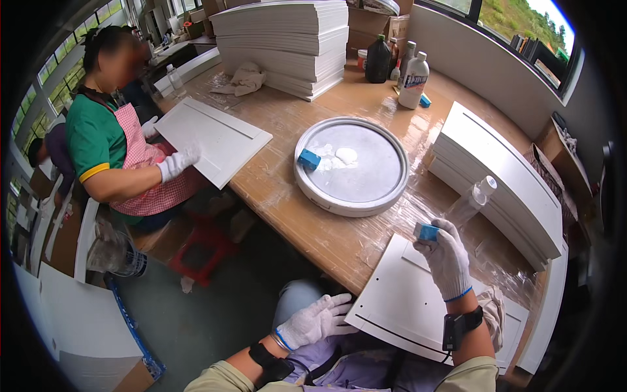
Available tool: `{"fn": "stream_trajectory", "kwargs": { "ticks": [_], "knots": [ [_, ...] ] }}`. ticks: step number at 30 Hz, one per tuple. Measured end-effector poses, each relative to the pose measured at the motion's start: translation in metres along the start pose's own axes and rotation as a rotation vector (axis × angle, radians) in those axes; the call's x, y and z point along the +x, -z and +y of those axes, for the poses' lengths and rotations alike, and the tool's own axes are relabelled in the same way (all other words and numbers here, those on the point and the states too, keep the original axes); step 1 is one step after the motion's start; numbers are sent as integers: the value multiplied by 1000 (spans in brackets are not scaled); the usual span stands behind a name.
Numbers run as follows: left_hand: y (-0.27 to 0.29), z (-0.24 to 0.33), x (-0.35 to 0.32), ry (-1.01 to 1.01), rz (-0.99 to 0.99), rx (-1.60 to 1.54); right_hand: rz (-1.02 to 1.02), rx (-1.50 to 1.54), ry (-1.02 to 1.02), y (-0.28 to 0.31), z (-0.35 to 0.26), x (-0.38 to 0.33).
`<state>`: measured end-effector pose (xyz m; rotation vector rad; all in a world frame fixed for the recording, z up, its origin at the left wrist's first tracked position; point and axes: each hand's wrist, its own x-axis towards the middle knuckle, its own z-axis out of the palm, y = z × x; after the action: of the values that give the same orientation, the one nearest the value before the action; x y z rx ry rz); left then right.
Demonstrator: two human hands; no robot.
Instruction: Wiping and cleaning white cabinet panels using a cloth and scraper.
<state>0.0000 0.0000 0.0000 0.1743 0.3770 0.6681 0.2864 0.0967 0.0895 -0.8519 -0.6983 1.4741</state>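
In my gloved right hand (pixel 447 260) is a small blue block (pixel 427 232), gripped between thumb and fingers above a white panel. That white panel (pixel 392 297), with small dark holes and a dark slot along its near edge, lies partly over the table's front edge before me. My gloved left hand (pixel 318 321) has its fingers stretched out at the panel's left corner. Farther off, a round grey lid-like tray (pixel 366 206) holds white paste (pixel 346 155) and a second blue block (pixel 309 160).
Stacked white panels stand at the right (pixel 496 176) and at the back (pixel 281 39). A clear bottle (pixel 471 201) is near my right hand; several bottles (pixel 413 81) stand at the back. Across the left corner, a co-worker in gloves handles a white panel (pixel 212 136). A red stool (pixel 202 248) is below.
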Motion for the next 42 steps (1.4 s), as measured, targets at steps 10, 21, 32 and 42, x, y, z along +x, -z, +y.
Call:
{"fn": "stream_trajectory", "kwargs": {
  "ticks": [10,21,32,42],
  "knots": [
    [11,0,7,49,-254,-141,-186,-1530,623,-82,40,74],
    [10,12,7,49,-175,-101,-279,-1849,622,-90,27,65],
    [6,4,5,-13,-96,-8,367,-2223,115,59,-94,-122],
    [-11,1,15,-17,109,324,385,-1868,181,104,-32,-181]
  ]
}}
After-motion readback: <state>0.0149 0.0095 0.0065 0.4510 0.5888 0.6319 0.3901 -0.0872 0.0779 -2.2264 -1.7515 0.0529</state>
